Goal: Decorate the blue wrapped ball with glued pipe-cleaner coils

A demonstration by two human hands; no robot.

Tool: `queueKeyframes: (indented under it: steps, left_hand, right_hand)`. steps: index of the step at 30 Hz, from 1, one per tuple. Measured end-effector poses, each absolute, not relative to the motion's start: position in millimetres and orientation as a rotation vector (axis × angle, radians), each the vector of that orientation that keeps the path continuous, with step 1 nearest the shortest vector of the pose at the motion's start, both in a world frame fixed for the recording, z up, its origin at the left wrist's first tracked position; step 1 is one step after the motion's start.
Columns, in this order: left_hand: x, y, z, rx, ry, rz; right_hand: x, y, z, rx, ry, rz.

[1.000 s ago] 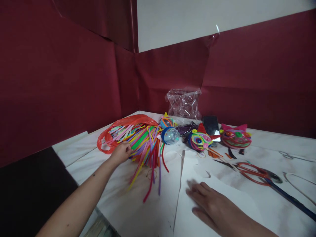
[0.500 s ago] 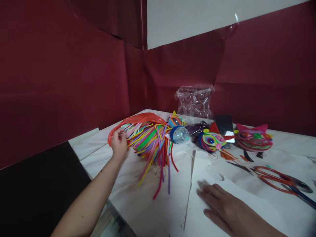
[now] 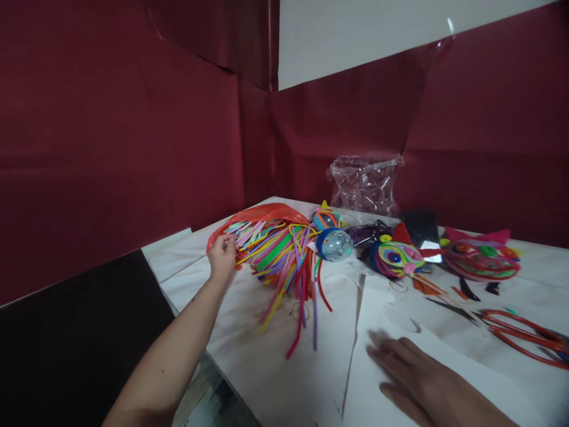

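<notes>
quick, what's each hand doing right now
Left hand: fingers closed on the strip ends in the red bag.
Right hand: open, flat on the white paper, holding nothing.

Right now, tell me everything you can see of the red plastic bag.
The red plastic bag is thin, glossy and crumpled, lying on its side on the white-covered table near the far left corner. Its mouth gapes toward the camera, spilling a bundle of colourful strips. The left hand touches its left edge, fingers among the strip ends.
</notes>
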State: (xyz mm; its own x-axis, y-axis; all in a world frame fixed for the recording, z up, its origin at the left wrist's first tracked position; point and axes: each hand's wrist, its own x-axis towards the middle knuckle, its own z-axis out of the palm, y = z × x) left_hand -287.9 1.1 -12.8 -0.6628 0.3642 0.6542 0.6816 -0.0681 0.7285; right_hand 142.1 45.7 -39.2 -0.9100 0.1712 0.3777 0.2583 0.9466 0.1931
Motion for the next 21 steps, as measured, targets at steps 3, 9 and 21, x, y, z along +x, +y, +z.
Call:
queueKeyframes:
  steps: [3, 9, 21]
  left_hand:
    - [-279.5, 3.8, -15.9, -1.298, -2.019, -1.674]
    - [-273.7, 11.2, -21.4, -1.510, -2.150, -1.366]
    - [-261.5, 10.4, -19.8, -1.690, -2.162, -1.171]
  right_hand:
    - [142.8, 45.4, -38.5, -0.316, -2.730, -0.335]
    - [143.8, 45.2, -37.5, -0.328, -2.731, -0.360]
    - [145.4, 49.4, -50.6, -0.386, -2.749, -0.271]
